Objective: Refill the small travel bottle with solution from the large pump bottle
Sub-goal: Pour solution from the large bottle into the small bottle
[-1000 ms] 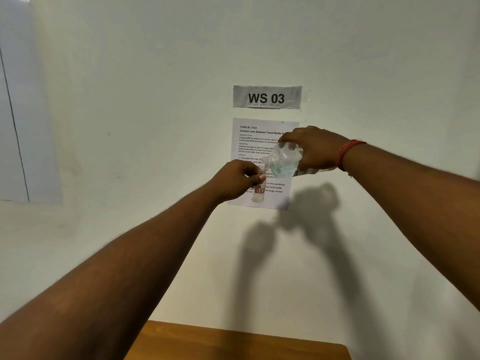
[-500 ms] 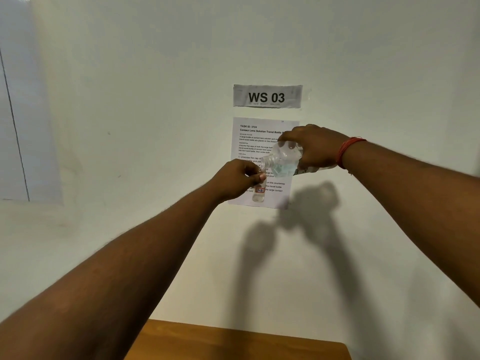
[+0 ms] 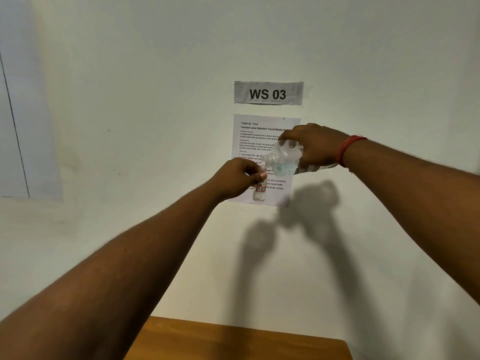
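Left grip: my left hand (image 3: 237, 178) is curled round the neck of the small clear plastic travel bottle (image 3: 259, 191), which I hold upright so its mouth faces up to receive.
Right grip: my right hand (image 3: 315, 146) is wrapped over the body of the large clear plastic bottle (image 3: 283, 159), tipped nearly level so its open threaded neck (image 3: 267, 160) points down-left at the small mouth.
Location: both bottles are held in the air before the wall, high above the far edge of the wooden bench (image 3: 233, 341).
Small bottle: transparent, with a red-edged label marked "17B"; fill level cannot be told.
Large bottle: pale bluish liquid pooled at its low side; no pump head visible.
Step, judged: pouring under way.
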